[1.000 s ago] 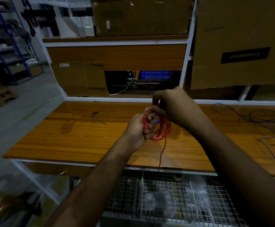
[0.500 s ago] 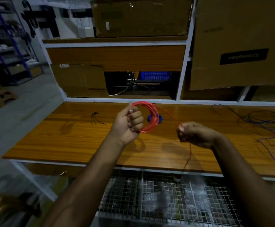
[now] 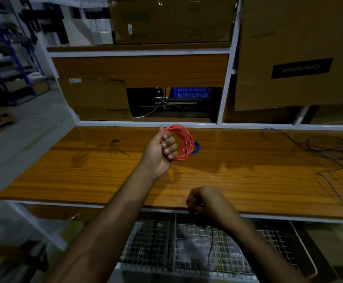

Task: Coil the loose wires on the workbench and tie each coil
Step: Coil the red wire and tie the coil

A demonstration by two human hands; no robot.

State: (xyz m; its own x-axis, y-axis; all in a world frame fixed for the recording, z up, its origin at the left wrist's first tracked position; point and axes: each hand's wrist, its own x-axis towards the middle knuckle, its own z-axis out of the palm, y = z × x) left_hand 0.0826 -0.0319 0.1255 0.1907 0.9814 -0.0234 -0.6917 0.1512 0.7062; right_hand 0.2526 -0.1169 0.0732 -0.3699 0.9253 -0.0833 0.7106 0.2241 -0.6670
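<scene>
My left hand (image 3: 162, 152) grips the red wire coil (image 3: 181, 142) above the surface (image 3: 84, 172); my right hand (image 3: 205, 203), nearer me, pinches its tail. Keep tension steady so loops stay even.

Dim, soft, wide-angle edge warping
</scene>
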